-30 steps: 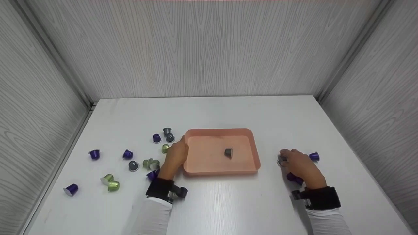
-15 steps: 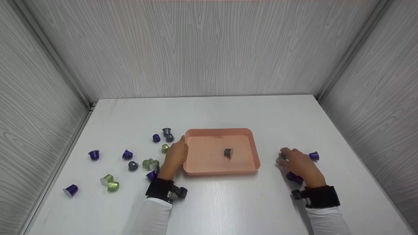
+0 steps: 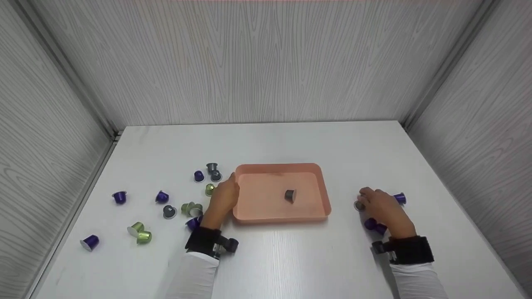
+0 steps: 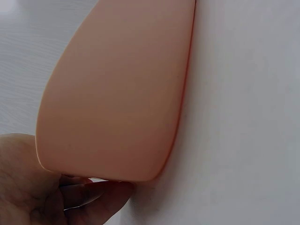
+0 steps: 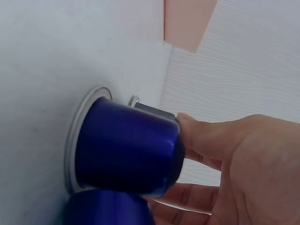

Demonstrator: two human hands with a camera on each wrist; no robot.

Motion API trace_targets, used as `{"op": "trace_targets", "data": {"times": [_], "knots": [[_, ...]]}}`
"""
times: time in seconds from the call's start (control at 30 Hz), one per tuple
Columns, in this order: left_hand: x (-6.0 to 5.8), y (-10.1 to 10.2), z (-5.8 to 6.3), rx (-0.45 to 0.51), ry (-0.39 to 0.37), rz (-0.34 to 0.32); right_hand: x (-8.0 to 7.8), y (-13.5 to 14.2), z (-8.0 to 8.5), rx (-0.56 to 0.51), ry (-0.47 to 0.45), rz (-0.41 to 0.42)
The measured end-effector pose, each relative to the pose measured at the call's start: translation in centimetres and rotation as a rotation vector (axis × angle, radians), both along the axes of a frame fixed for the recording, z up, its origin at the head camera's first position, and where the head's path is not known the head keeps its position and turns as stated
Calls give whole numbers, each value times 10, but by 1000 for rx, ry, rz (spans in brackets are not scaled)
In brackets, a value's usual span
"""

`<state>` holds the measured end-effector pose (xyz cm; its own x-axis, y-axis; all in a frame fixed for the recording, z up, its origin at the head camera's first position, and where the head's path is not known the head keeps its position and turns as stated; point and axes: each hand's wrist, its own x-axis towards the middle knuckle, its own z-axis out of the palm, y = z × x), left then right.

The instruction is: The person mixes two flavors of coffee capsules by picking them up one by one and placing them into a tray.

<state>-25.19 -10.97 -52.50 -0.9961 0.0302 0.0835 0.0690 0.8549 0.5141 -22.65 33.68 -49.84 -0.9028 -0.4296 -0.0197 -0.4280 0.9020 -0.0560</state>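
Note:
My left hand (image 3: 224, 198) grips the left edge of a shallow salmon-pink tray (image 3: 266, 219), thumb at the rim; the left wrist view shows its curled fingers (image 4: 101, 199) against the tray's end wall. One dark grey coffee capsule (image 3: 289, 195) lies on its side inside the tray. Right of the tray, my right hand (image 3: 386, 209) pinches at a grey coffee capsule (image 3: 359, 205) low at the table. In the right wrist view, the thumb tip meets that grey capsule (image 5: 157, 112), which is partly hidden behind a purple capsule (image 5: 126, 145).
Two purple capsules (image 3: 370, 224) lie below my right hand, and another purple capsule (image 3: 400, 198) sits at its right. Left of the tray are scattered purple capsules (image 3: 119, 197), green capsules (image 3: 144, 237) and grey capsules (image 3: 169, 211). Grey wood-grain panels (image 3: 266, 62) enclose the white table.
My right hand has shifted slightly right, and more of the grey capsule shows below its thumb. The left hand and the tray stay in place.

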Motion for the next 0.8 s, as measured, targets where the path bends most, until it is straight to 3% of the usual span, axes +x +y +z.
{"op": "trace_targets", "data": {"times": [0.07, 0.13, 0.23, 0.37, 0.47, 0.8], "knots": [[1, 0, 0, 7, -6, 3, 0, 1, 0, 107, 80, 108], [1, 0, 1, 10, -13, 5, 0, 2, 0, 151, 107, 136], [1, 0, 1, 3, -17, 6, -1, 1, 0, 104, 48, 54], [1, 0, 1, -4, -12, 2, -3, -2, 2, -90, -65, -164], [0, 1, 1, -12, -5, -2, -3, -4, 4, -174, -95, -257], [1, 0, 2, -9, -8, -8, -3, -4, 4, -233, -72, -277]]}}
